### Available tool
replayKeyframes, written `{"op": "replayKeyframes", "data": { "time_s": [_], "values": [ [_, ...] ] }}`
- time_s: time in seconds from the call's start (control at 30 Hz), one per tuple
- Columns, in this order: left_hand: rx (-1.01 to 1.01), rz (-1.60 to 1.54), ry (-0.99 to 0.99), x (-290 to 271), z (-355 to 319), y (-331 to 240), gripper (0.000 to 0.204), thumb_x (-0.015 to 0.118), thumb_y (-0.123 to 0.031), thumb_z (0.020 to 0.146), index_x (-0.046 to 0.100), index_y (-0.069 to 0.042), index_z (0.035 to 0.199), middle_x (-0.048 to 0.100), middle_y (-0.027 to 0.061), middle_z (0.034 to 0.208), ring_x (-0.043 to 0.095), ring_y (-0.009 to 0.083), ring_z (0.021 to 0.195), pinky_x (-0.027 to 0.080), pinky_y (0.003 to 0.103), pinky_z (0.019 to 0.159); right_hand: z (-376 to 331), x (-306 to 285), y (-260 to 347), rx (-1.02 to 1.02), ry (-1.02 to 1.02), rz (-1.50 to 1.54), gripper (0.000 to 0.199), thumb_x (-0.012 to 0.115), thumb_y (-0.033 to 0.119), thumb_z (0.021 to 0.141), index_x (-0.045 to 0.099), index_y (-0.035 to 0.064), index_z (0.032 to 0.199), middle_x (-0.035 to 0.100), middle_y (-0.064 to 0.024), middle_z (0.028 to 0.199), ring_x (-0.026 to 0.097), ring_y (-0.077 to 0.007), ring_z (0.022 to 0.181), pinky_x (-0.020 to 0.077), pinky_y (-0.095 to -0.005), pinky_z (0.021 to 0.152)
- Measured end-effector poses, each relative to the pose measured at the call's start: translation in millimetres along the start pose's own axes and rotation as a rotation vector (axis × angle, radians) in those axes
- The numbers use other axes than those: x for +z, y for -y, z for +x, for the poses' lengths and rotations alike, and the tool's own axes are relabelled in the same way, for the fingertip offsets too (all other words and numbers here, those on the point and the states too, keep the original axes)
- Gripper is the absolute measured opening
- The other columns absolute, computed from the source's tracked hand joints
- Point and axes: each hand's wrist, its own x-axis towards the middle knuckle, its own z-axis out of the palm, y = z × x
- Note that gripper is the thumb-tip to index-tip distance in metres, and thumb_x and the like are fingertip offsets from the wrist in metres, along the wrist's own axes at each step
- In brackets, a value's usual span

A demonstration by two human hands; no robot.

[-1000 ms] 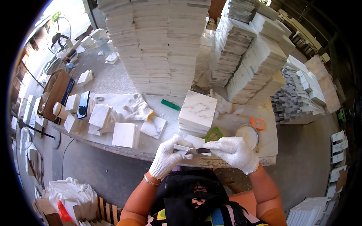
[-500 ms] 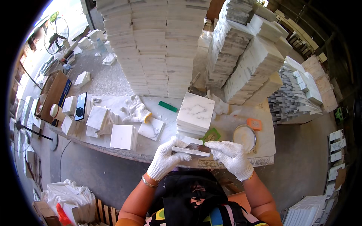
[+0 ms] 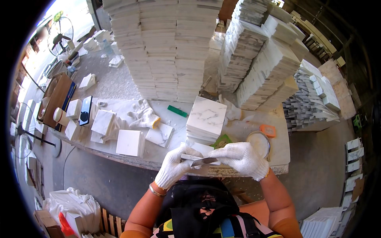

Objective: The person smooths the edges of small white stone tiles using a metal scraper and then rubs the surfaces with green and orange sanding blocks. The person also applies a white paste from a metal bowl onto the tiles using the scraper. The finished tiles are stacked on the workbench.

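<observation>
Near the table's front edge, my left hand point(image 3: 174, 166), in a white knit glove, grips a thin white marble tile point(image 3: 187, 157) held nearly edge-on. My right hand point(image 3: 244, 159), gloved the same way, is closed on a putty knife point(image 3: 204, 161); its handle is hidden in the fingers. The metal blade lies across the tile's near edge, pointing left. Just beyond the hands stands a neat stack of square marble tiles point(image 3: 206, 117). A green pad point(image 3: 222, 141) lies partly hidden behind the right hand, and a round metal-rimmed dish point(image 3: 258, 143) sits beside it.
Tall tile stacks point(image 3: 158, 51) rise behind the table point(image 3: 242, 123). To the left are smaller tile piles point(image 3: 130, 142), a spare glove point(image 3: 142, 114), a phone point(image 3: 85, 110) and a cardboard box point(image 3: 59, 95). A green bar point(image 3: 177, 111) and an orange block point(image 3: 268, 130) lie further right.
My right hand has moved left and turned over toward the tile. The putty knife's blade has come from above the tile down across its near edge. The left hand stays nearly in place.
</observation>
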Motion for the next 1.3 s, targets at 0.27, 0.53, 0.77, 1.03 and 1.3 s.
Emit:
{"op": "replayKeyframes", "data": {
  "time_s": [0.27, 0.53, 0.77, 1.03, 1.3],
  "values": [
    [0.072, 0.051, -0.005, 1.2, -4.4, 1.6, 0.023, 0.07, 0.01, 0.079, 0.07, 0.001, 0.1, 0.071, 0.0038, 0.095, 0.065, 0.0099, 0.087, 0.055, 0.026, 0.079, -17.4, 14.3, 11.4, 0.06, -0.122, -0.013, 0.034, 0.071, 0.005, 0.088, 0.074, 0.0102, 0.122, 0.07, -0.0159, 0.088, 0.067, -0.0322, 0.074, 0.0538, -0.0378, 0.068],
    [0.037, 0.106, -0.052, 1.3, -5.4, 5.2, 0.023, 0.068, 0.01, 0.079, 0.069, 0.003, 0.101, 0.071, 0.005, 0.094, 0.065, 0.0098, 0.084, 0.055, 0.026, 0.076, -26.4, 44.7, 27.6, 0.219, -0.292, 0.006, 0.033, 0.07, 0.001, 0.088, 0.071, 0.0047, 0.122, 0.074, -0.0174, 0.103, 0.073, -0.0336, 0.087, 0.0578, -0.0356, 0.076],
    [0.052, 0.046, -0.034, 1.4, -7.1, 7.6, 0.025, 0.066, 0.012, 0.079, 0.071, 0.003, 0.102, 0.072, 0.0064, 0.096, 0.066, 0.0102, 0.085, 0.056, 0.026, 0.078, -33.8, 49.1, 29.5, 0.286, -0.371, 0.067, 0.028, 0.065, 0.004, 0.097, 0.069, -0.0005, 0.124, 0.075, -0.0134, 0.092, 0.068, -0.0126, 0.067, 0.0571, -0.0269, 0.063],
    [0.05, 0.028, -0.011, 1.8, -7.1, 9.8, 0.024, 0.07, 0.008, 0.08, 0.071, 0.002, 0.103, 0.073, 0.0063, 0.099, 0.067, 0.0112, 0.089, 0.056, 0.028, 0.081, -31.0, 62.8, 42.3, 0.208, -0.379, -0.079, 0.029, 0.066, 0.0, 0.094, 0.069, 0.0006, 0.123, 0.074, -0.0154, 0.089, 0.069, -0.0157, 0.064, 0.0564, -0.0321, 0.062],
    [0.083, 0.097, -0.018, 1.4, -8.8, 4.0, 0.029, 0.071, 0.012, 0.077, 0.071, 0.003, 0.104, 0.072, 0.0065, 0.099, 0.066, 0.012, 0.089, 0.056, 0.028, 0.081, -41.3, 52.5, 47.7, 0.407, -0.469, 0.107, 0.03, 0.07, 0.001, 0.092, 0.07, 0.0012, 0.123, 0.074, -0.014, 0.085, 0.069, -0.0169, 0.064, 0.0558, -0.0298, 0.062]
  ]
}}
